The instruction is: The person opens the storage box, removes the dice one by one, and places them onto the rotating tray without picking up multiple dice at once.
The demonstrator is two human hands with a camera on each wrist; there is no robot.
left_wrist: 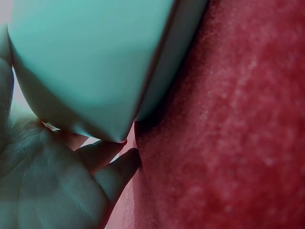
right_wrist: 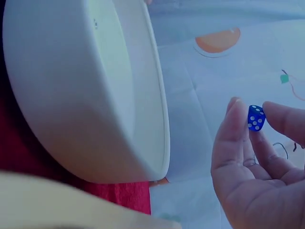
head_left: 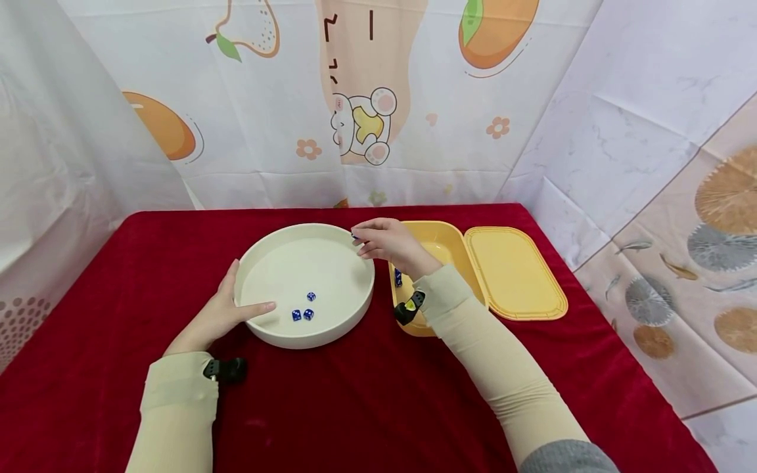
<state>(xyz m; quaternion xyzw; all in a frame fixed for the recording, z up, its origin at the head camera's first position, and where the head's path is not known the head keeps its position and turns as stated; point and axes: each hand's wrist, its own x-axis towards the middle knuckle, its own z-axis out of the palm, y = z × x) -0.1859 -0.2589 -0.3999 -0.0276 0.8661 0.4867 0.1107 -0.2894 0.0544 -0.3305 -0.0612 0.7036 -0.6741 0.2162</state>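
On a red surface [head_left: 355, 407], three blue dice [head_left: 308, 315] are lying in a white tray [head_left: 296, 269], the left hand [head_left: 221, 312] clasping its left rim, the right hand [head_left: 391, 242] pinching another die [right_wrist: 256, 118] above its right side.

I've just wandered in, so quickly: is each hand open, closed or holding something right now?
Left hand: holding the round, cream-white tray at its side.
Right hand: pinching a blue, cube-shaped die with white dots.
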